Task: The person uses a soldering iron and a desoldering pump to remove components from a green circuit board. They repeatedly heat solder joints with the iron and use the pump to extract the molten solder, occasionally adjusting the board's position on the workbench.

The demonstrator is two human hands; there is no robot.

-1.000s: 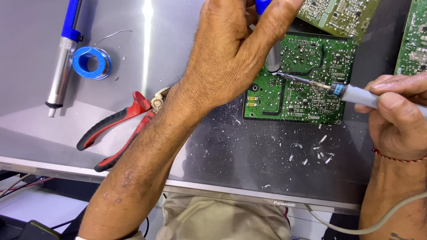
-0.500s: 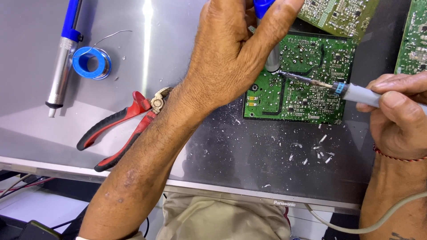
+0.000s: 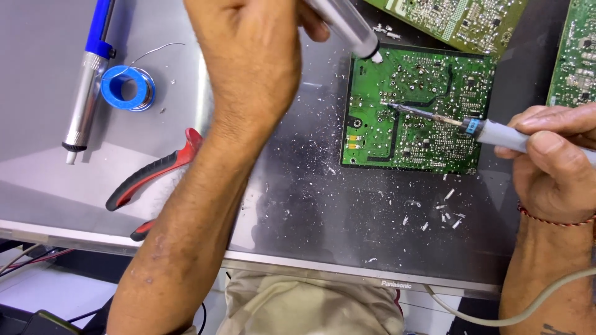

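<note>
The green circuit board (image 3: 416,108) lies flat on the grey table (image 3: 298,211), solder side up, between the 2 hands; the right hand (image 3: 555,164) sits at the right edge of the view with its grip closed around the pale handle of a soldering iron (image 3: 490,131), thumb on top and fingers curled beneath, and the iron runs leftward from that grip so its dark tip rests on the board near the upper middle, well to the left of the fingers; the left hand (image 3: 257,59) is raised over the table just left of the board, its grip wrapped around a silver desoldering pump (image 3: 347,28) whose white nozzle points down and right, meeting the board's top left corner area, though whether it actually touches cannot be told; the board therefore lies below and to the right of the left grip and to the left of the right grip; pale solder flecks (image 3: 434,214) are scattered on the table below the board; a second pump with a blue top (image 3: 87,80) and a blue spool of solder wire (image 3: 128,88) lie at the far left, and red-handled pliers (image 3: 152,177) lie partly under the left forearm; 2 more green boards (image 3: 459,18) sit along the top and right edges.
</note>
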